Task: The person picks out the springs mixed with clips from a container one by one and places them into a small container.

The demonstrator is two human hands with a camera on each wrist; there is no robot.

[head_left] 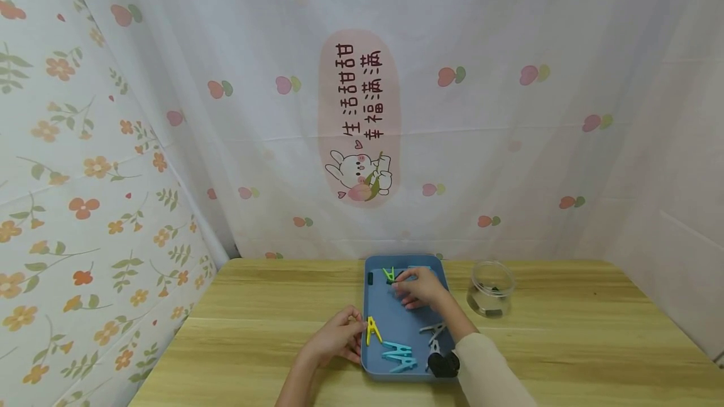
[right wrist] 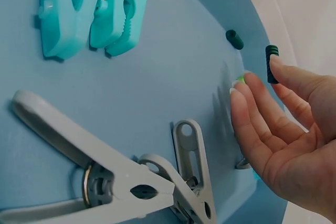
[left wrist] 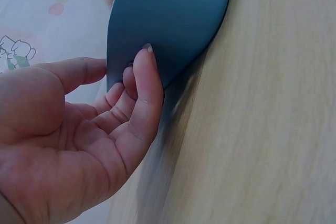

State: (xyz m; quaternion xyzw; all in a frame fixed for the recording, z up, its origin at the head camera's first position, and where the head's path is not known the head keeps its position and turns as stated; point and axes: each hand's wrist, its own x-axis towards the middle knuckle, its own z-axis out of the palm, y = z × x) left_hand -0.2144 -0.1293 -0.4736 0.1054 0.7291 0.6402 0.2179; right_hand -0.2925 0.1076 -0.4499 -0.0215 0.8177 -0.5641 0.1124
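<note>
A blue tray [head_left: 390, 313] lies on the wooden table. My left hand [head_left: 339, 335] holds its left edge, thumb at the rim and curled fingers against the outer wall [left wrist: 168, 14]. Over the tray's far part, my right hand [head_left: 420, 287] pinches a small dark green ribbed cylinder [right wrist: 271, 64] between thumb and index finger. Close to those fingers is a light green clothespin [head_left: 389, 274]. Another dark green cylinder [right wrist: 234, 39] lies by the tray wall. Nearer are a yellow clothespin [head_left: 371, 330], teal clothespins [head_left: 398, 357] and grey clothespins [right wrist: 105, 171].
Right of the tray stands a clear round jar [head_left: 492, 287] with dark pieces inside. A white curtain [head_left: 481, 143] with printed fruit hangs behind the table, and a floral curtain [head_left: 102, 206] hangs on the left. The wooden tabletop [head_left: 577, 331] extends to both sides.
</note>
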